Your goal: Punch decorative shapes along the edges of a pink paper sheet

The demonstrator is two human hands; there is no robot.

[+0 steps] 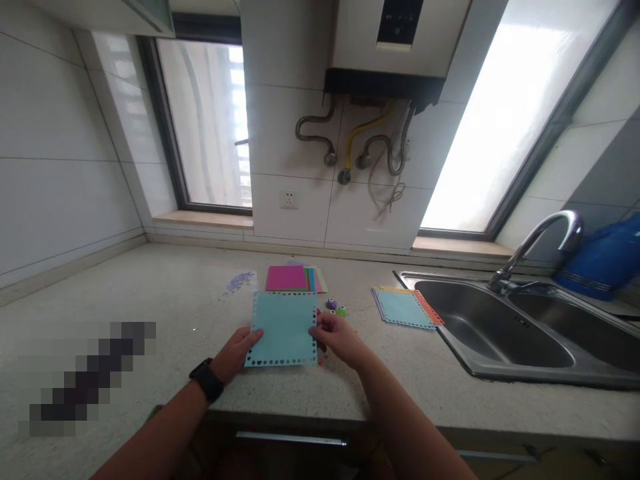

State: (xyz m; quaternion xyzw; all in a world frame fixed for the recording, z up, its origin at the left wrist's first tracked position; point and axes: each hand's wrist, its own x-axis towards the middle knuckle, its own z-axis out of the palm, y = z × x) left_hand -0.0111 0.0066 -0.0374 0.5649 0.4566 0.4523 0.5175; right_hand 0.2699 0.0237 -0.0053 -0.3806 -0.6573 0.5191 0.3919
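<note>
A light blue sheet of paper (283,330) with small shapes punched along its edges is held up between my two hands above the counter. My left hand (241,347) pinches its left edge, thumb on top. At the right edge, my right hand (336,337) grips the sheet with bent fingers. Just beyond the right hand lie small craft punches, one purple (331,304) and one green (341,311); another is partly hidden by the hand and sheet. Tiny red and blue paper cut-outs (326,358) are scattered beside the sheet.
Behind the sheet lies a stack of coloured paper (285,277), pink on top. Purple cut-outs (239,283) form a pile to its left. A stack of punched sheets (400,307) rests by the steel sink (460,360). The faucet (540,240) and a blue container (600,260) stand at the right.
</note>
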